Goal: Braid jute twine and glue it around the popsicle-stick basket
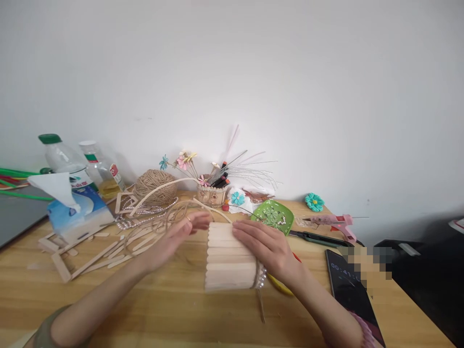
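A pot made of craft sticks [230, 258] lies on its side, with twine and pearl beads [260, 275] round its right end. My right hand [266, 241] holds it from above and the right, fingers over the sticks. Just left of its scalloped end is my left hand [183, 232], slightly blurred, its fingers stretched out and apart with nothing seen in them. Behind the hands, a pale cord [213, 210] runs to the pot's upper edge. Beneath the pot's right end hangs a short twine tail [261, 307]. The pot's underside is hidden.
A tissue box [79, 212], bottles [65, 154], a twine ball [155, 187] and loose craft sticks [123, 251] occupy the left. Behind stand a decorated pot [212, 195] with flowers and a green bead dish [290, 217]. A pink glue gun [344, 224] and phone [348, 295] lie right.
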Tool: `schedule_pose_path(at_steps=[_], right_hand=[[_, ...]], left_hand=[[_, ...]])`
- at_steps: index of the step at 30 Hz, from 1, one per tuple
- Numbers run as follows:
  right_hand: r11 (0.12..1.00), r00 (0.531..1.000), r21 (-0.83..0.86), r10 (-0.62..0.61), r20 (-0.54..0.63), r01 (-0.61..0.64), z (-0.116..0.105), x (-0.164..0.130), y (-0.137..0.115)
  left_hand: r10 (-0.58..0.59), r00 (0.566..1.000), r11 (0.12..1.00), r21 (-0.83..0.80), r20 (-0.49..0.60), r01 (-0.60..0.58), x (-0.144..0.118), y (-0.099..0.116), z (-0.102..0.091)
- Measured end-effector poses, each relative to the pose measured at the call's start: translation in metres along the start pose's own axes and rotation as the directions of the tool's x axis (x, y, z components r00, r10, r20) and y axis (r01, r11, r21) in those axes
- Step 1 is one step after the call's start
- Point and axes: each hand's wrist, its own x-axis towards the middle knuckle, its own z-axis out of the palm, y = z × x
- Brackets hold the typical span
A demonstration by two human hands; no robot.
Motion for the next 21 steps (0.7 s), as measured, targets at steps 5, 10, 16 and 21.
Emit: schedule_pose_path(at_steps=[5, 10, 16, 21], right_hand=[[0.973, 0.988, -0.179, -0.154, -0.016, 0.149, -0.002, 0.005, 0.000], [0.967, 0.998, -0.252, 0.006, -0.064, -0.022, 0.004, 0.004, 0.005], [0.809, 0.811, -0.106, 0.556, -0.183, -0.578, 0.011, 0.008, 0.017], [0.561, 0.643, 0.345, 0.739, 0.203, -0.753, 0.011, 0.016, 0.008]], left_hand=[[-0.105, 0.958, 0.967, -0.198, 0.268, 0.161, 0.003, -0.002, 0.006], [-0.071, 0.989, 0.992, -0.094, 0.132, 0.083, -0.001, 0.002, 0.013], [0.036, 0.991, 0.962, 0.274, -0.129, 0.001, -0.003, 0.008, 0.017], [0.467, 0.871, 0.669, 0.705, -0.154, -0.234, 0.003, -0.004, 0.023]])
